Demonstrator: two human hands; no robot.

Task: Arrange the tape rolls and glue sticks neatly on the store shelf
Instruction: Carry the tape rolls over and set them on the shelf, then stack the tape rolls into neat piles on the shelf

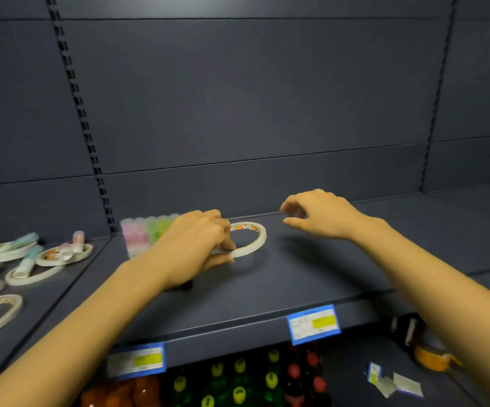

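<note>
Left hand (196, 245) pinches near rim of tape roll (251, 237), flat mid-shelf. Right hand (320, 214) hovers beside it, fingers loosely curled, empty. Price tags (313, 324) on front edge: blurred, unreadable; roll print too. Shelf (340, 268) bare rightward. Glue sticks (146, 230) upright behind left hand, at back panel (252, 113).

tape roll (249, 239) flat on shelf (296, 277), glue sticks (146, 233) upright to its left

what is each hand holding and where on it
The left hand pinches the tape roll by its near-left rim with its fingers; the right hand holds nothing.
</note>
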